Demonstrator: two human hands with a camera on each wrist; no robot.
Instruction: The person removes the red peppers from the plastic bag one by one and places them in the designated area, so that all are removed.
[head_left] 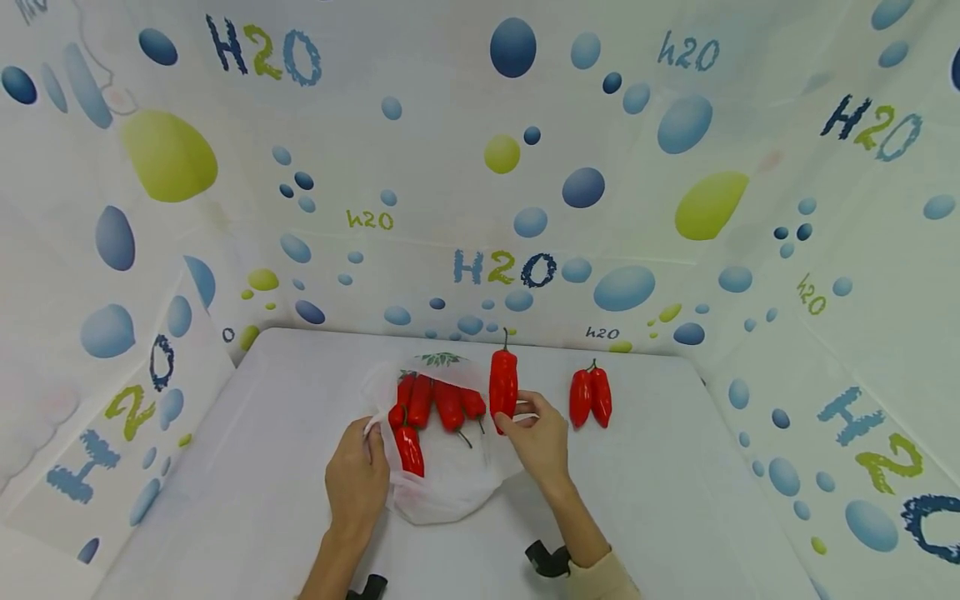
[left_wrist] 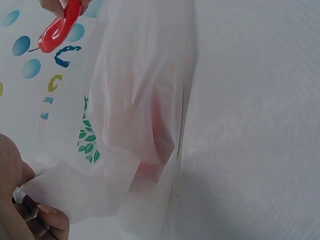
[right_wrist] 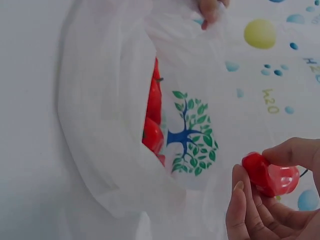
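In the head view, my left hand pinches the left rim of a thin white plastic bag. Several red peppers with stems lie inside the bag's mouth. Between thumb and fingers, my right hand holds one red pepper upright, stem up, above the bag's right side. The right wrist view shows that pepper in the fingertips, beside the tree print on the bag. A gathered edge of the plastic is pinched by the left hand in the left wrist view.
Two more red peppers lie side by side on the white table, right of the bag. A white sheet printed with blue and green drops rises behind the table and along both sides.
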